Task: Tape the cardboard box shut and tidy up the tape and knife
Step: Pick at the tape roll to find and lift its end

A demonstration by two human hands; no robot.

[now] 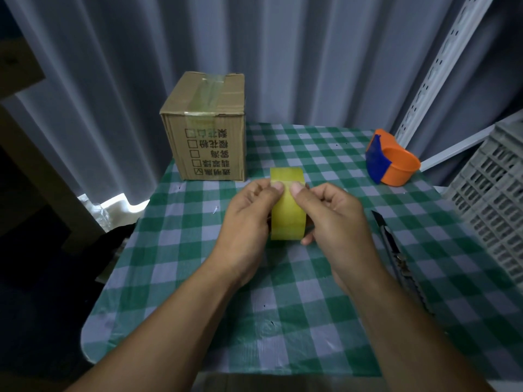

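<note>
- Tape roll [288, 206]: held upright above the checked table [181, 278], just in front of the cardboard box [208, 128]. Left hand [249, 213] and right hand [332, 219] both grip it, thumbs pressed on the outer face.
- Handling, as judged: the roll is light and stiff; its glossy face looks slick, so it is best held by the rims. The loose end probably needs a thumbnail to lift.
- Box: stands at the table's far left corner, a tape strip already across its top. It looks light and rigid.
- Knife [396, 250]: lies just right of the right hand; take it by the handle.
- Orange dispenser [392, 159]: far right, apart.
- Hidden: the tape's free end, the roll's core, most fingers behind the roll; the box's far side is out of sight.
</note>
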